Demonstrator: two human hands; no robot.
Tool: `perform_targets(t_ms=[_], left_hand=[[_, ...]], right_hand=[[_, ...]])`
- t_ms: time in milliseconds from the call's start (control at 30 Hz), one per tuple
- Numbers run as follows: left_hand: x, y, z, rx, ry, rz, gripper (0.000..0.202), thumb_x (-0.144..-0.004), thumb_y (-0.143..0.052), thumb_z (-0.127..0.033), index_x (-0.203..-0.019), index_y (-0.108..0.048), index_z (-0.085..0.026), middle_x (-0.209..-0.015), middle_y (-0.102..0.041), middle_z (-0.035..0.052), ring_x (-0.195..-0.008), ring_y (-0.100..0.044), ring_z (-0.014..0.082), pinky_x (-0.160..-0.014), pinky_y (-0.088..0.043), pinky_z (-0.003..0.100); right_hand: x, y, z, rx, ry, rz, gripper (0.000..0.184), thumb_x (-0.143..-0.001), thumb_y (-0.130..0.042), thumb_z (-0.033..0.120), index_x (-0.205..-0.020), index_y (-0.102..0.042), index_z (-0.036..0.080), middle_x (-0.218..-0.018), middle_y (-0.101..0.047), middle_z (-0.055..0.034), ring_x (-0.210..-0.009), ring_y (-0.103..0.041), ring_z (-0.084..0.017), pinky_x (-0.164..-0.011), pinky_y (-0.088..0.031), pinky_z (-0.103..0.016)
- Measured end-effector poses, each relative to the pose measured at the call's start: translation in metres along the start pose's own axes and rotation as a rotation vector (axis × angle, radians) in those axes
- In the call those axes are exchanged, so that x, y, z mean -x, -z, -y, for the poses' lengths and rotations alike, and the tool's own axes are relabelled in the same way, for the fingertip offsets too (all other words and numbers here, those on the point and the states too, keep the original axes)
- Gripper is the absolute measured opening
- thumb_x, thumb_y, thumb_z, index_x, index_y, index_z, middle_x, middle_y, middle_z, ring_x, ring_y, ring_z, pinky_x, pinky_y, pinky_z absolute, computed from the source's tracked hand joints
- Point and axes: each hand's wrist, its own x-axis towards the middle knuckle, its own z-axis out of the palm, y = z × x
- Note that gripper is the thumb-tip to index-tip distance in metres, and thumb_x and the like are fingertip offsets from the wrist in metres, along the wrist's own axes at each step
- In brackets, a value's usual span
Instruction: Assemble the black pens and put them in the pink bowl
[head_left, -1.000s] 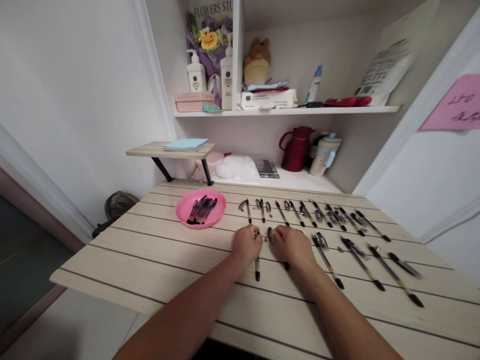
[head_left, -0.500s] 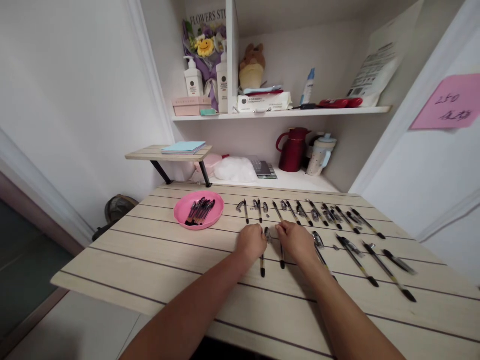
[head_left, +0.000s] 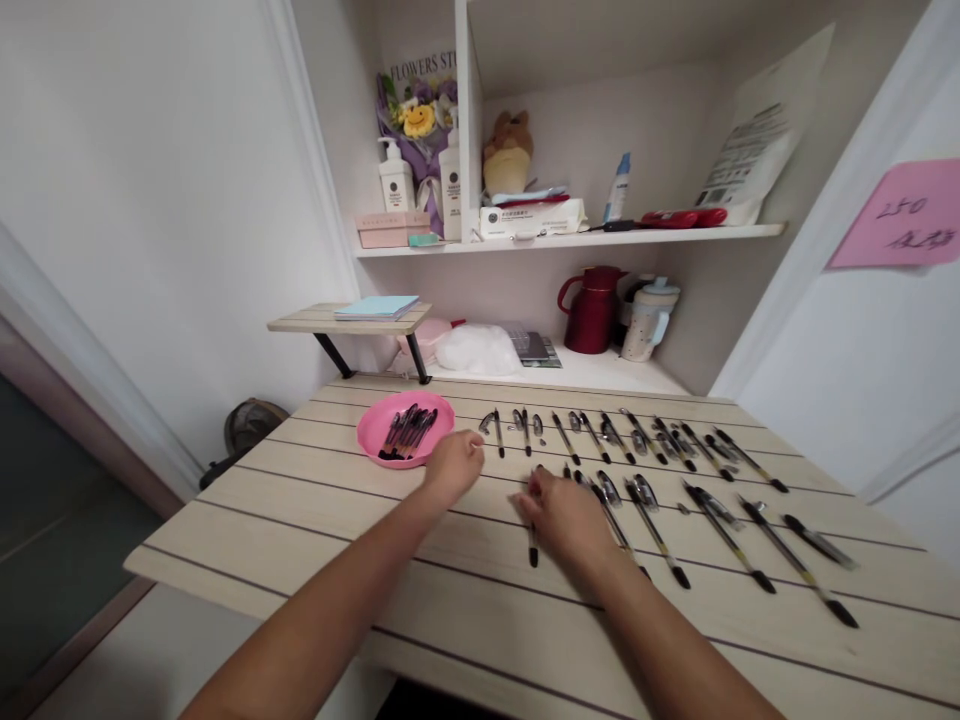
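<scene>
My left hand [head_left: 454,468] is closed just above the table, beside the right rim of a pink dish [head_left: 364,440]. Whatever its curled fingers hold, if anything, is hidden. Several black pens [head_left: 409,432] lie bunched in the dish. My right hand [head_left: 568,515] has its fingers bent round the upper part of a black-tipped pen [head_left: 533,550], whose lower end sticks out below. Right of this hand lie more uncapped pens [head_left: 660,535], with clear caps [head_left: 645,490] next to them. Farther back runs another row of pens [head_left: 566,438] and loose caps.
The slatted wooden table [head_left: 300,530] meets a white shelf unit at the back. A small raised stand [head_left: 300,320] carries blue paper [head_left: 377,307]. A red jug [head_left: 592,310] and a pale cup [head_left: 646,320] stand behind the table.
My left hand has moved left, away from the front pens, towards the pink dish. My right hand has shifted left and down onto the leftmost front pen. The view has tilted slightly.
</scene>
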Motion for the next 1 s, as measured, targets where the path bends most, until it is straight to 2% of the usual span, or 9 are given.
perform_targets(t_ms=[167,267,400,567,667,767,900,967,1000], left_hand=[[-0.028,0.060,0.041,-0.128,0.219,-0.050,0.026,-0.078,-0.044,-0.024,-0.092,-0.065,-0.019,-0.079,-0.069,0.0055,-0.074,-0.062,0.0179,-0.064,-0.041,0.025],[-0.037,0.073,0.057,-0.196,0.323,0.003,0.024,-0.076,-0.045,-0.025,-0.075,-0.067,-0.016,-0.062,-0.066,0.0075,-0.060,-0.061,0.0197,-0.057,-0.040,0.026],[-0.040,0.062,0.059,-0.253,0.382,0.067,0.019,-0.068,-0.054,-0.028,-0.058,-0.063,-0.015,-0.058,-0.064,0.0101,-0.064,-0.062,0.0242,-0.057,-0.040,0.028],[-0.043,0.043,0.054,-0.273,0.399,0.041,0.010,-0.060,-0.063,-0.025,-0.063,-0.061,-0.015,-0.071,-0.066,0.0125,-0.082,-0.061,0.0298,-0.065,-0.041,0.032],[-0.044,0.044,0.050,-0.242,0.392,0.008,0.007,-0.056,-0.064,-0.015,-0.061,-0.058,-0.015,-0.074,-0.066,0.0138,-0.086,-0.060,0.0308,-0.067,-0.041,0.033],[-0.043,0.055,0.040,-0.152,0.371,-0.046,0.008,-0.062,-0.061,-0.021,-0.060,-0.056,-0.015,-0.072,-0.065,0.0130,-0.085,-0.060,0.0288,-0.066,-0.042,0.031],[-0.027,0.062,0.010,0.174,0.249,-0.111,0.017,-0.077,-0.048,-0.032,-0.079,-0.055,-0.016,-0.075,-0.064,0.0076,-0.073,-0.061,0.0182,-0.060,-0.044,0.025],[-0.011,0.053,-0.009,0.399,0.179,-0.062,0.020,-0.077,-0.049,-0.032,-0.089,-0.052,-0.016,-0.076,-0.064,0.0043,-0.064,-0.060,0.0126,-0.057,-0.045,0.022],[-0.001,0.045,-0.018,0.692,0.135,0.013,0.024,-0.074,-0.054,-0.029,-0.093,-0.050,-0.015,-0.074,-0.062,0.0042,-0.061,-0.060,0.0115,-0.056,-0.046,0.022]], right_hand=[[0.009,-0.009,0.012,0.078,0.073,0.073,0.027,-0.078,-0.049,0.038,-0.090,-0.057,0.015,-0.079,-0.067,-0.0121,-0.076,-0.063,-0.025,-0.059,-0.037,-0.030],[0.009,-0.010,0.012,0.107,0.100,0.088,0.022,-0.078,-0.046,0.029,-0.091,-0.057,0.014,-0.082,-0.067,-0.0135,-0.078,-0.064,-0.026,-0.060,-0.039,-0.031],[0.007,-0.008,0.011,0.131,0.083,0.112,0.020,-0.077,-0.043,0.019,-0.091,-0.057,0.013,-0.083,-0.067,-0.0152,-0.078,-0.064,-0.026,-0.061,-0.040,-0.032],[0.007,-0.003,0.011,0.127,0.030,0.141,0.025,-0.076,-0.042,0.012,-0.097,-0.055,0.011,-0.087,-0.067,-0.0169,-0.079,-0.064,-0.026,-0.063,-0.041,-0.032],[0.008,-0.002,0.012,0.115,0.023,0.118,0.027,-0.074,-0.044,0.012,-0.098,-0.054,0.011,-0.086,-0.067,-0.0160,-0.079,-0.064,-0.025,-0.062,-0.040,-0.031],[0.008,0.000,0.012,0.081,0.022,0.061,0.024,-0.072,-0.046,0.012,-0.095,-0.054,0.013,-0.081,-0.067,-0.0129,-0.076,-0.063,-0.025,-0.058,-0.038,-0.029],[0.006,0.003,0.010,-0.196,-0.015,-0.060,0.011,-0.079,-0.044,0.023,-0.081,-0.054,0.018,-0.068,-0.064,-0.0062,-0.064,-0.059,-0.019,-0.056,-0.035,-0.027],[0.003,0.005,0.008,-0.480,-0.013,-0.159,0.020,-0.082,-0.043,0.035,-0.077,-0.053,0.019,-0.066,-0.062,-0.0037,-0.061,-0.056,-0.017,-0.056,-0.036,-0.026],[0.001,0.005,0.006,-0.640,-0.007,-0.215,0.024,-0.081,-0.043,0.041,-0.078,-0.054,0.019,-0.067,-0.061,-0.0034,-0.061,-0.055,-0.016,-0.057,-0.038,-0.026]])
